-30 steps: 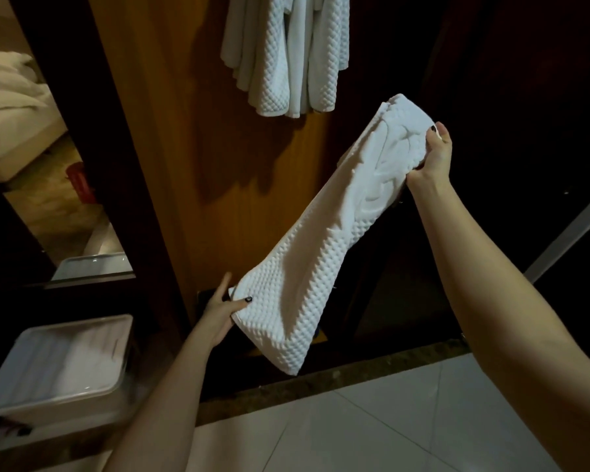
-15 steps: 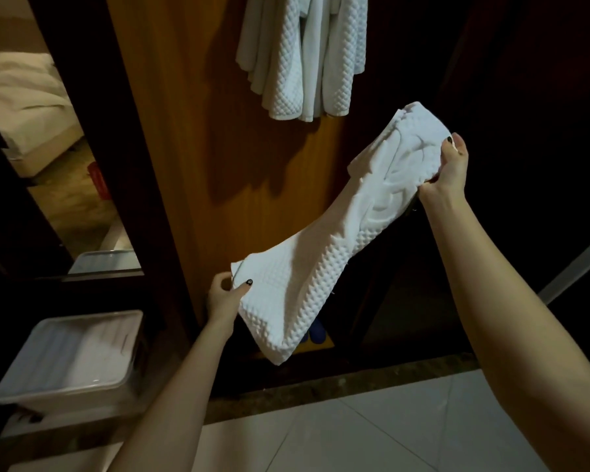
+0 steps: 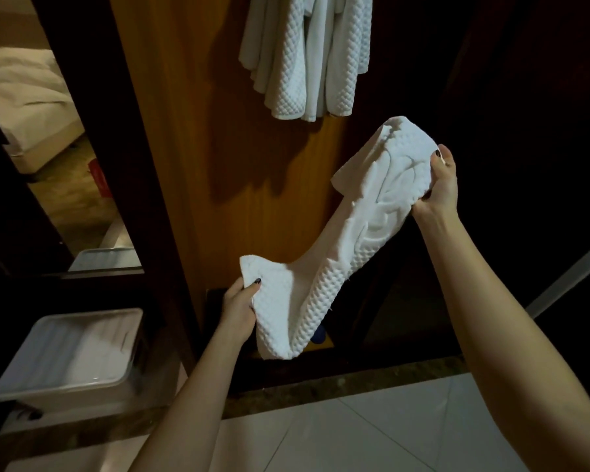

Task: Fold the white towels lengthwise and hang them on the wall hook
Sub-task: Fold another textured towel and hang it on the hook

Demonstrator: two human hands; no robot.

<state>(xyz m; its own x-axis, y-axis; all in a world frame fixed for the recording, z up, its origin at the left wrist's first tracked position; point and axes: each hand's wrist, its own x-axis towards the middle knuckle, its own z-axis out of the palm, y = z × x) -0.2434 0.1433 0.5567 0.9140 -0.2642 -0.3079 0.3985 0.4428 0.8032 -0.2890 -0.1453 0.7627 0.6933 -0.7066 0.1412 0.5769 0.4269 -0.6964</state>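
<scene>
A white waffle-textured towel [image 3: 348, 240] stretches diagonally in the air in front of a wooden wall panel [image 3: 191, 137]. My left hand [image 3: 241, 303] grips its lower end, thumb on top. My right hand [image 3: 438, 185] grips the bunched upper end, higher and to the right. The towel sags and folds between them. Above, several white towels [image 3: 307, 52] hang against the panel; the hook that holds them is out of view.
A white plastic bin [image 3: 69, 356] stands on the floor at lower left. A mirror [image 3: 48, 148] on the left reflects a bed. Dark wood frames surround the panel, with a stone threshold [image 3: 321, 386] and white floor tiles [image 3: 355, 434] below.
My left hand has closed on the towel's lower end and risen. My right hand has come lower and nearer, so the towel slackens and buckles in the middle.
</scene>
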